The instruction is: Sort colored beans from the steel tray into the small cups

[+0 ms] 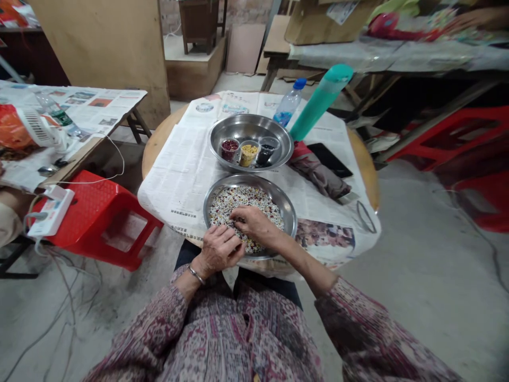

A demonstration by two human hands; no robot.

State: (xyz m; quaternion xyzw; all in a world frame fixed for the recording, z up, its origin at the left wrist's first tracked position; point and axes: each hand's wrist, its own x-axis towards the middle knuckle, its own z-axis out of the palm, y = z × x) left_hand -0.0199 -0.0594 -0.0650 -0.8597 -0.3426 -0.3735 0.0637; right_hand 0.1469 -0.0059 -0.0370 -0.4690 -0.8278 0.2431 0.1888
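Note:
A steel basin [293,212] in front of me holds mixed white, yellow and dark red grains and beans [254,199]. My right hand [256,223] is over the mix, its fingertips pinched down against it; whatever they grip is too small to name. At the basin's near left rim, my left hand [222,246] is curled closed, palm down, its fingertips hidden. Just beyond stands a second steel basin [250,124] with three clear cups: dark red beans [229,148], yellow kernels [249,153] and black beans [267,150].
Newspaper [175,175] covers the round table. A water bottle [289,103], a tall teal bottle [322,101], a dark phone [330,159] and a grey-red cloth item [318,172] lie or stand at right. A red stool [99,217] bears a power strip [51,211].

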